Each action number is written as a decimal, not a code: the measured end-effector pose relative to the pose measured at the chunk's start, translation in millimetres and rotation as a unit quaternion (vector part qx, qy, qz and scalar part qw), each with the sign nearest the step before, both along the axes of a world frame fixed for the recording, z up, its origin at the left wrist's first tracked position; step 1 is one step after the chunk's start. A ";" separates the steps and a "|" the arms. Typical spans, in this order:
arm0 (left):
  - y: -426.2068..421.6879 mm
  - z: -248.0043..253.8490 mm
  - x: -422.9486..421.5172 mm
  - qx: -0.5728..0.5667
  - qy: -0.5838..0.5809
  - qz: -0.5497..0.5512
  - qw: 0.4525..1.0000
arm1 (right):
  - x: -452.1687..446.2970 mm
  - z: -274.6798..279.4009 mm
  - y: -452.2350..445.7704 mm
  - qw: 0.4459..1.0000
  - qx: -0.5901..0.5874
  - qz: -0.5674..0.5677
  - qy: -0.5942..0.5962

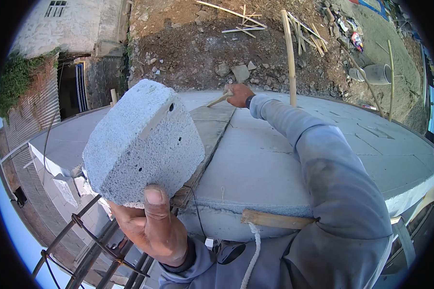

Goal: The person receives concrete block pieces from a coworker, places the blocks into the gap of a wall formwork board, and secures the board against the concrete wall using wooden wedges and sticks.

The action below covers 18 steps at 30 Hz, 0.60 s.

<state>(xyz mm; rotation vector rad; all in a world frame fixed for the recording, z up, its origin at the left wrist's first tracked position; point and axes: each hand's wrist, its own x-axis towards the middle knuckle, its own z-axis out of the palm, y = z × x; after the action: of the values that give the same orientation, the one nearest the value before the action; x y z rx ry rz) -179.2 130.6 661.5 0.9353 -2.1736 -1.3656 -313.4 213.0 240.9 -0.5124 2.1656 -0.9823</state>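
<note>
A large light grey concrete block point(144, 139) with small dark holes is tilted up at the left of the view. My left hand point(154, 226) grips its lower end, the thumb pressed on the near face. Farther off, my right arm reaches over the grey wall surface point(260, 164). My right hand point(238, 95) is closed around a thin wooden piece point(219, 100) near the far edge. Under that piece, a weathered plank point(212, 118) lies along the surface.
Steel rebar point(96, 241) sticks out at the lower left. A short wooden stick point(277, 219) and white rope point(255, 255) are close to my body. Beyond the wall, a bamboo pole point(290, 58) stands above rubble ground. A concrete pipe point(377, 74) lies at the right.
</note>
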 end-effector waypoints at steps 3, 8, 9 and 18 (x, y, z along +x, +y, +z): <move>2.1 0.0 -2.6 -0.004 -0.001 0.004 1.000 | -2.7 14.3 1.6 0.998 -0.021 0.063 0.015; -1.2 -2.3 -2.6 0.007 0.021 -0.016 1.000 | -15.2 44.5 8.4 0.994 -0.010 0.108 0.023; -1.7 -2.5 -3.4 0.006 0.022 -0.020 1.000 | -19.8 45.5 12.4 0.993 -0.012 0.113 0.039; -3.1 -2.9 -0.7 0.013 0.031 -0.027 0.999 | -28.3 44.6 43.2 0.990 0.020 0.091 0.109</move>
<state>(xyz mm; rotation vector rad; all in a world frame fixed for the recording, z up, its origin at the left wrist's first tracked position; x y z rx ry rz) -180.0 127.5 658.5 0.8387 -2.1538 -1.4313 -341.7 256.2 285.5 -0.8149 2.2763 -0.8124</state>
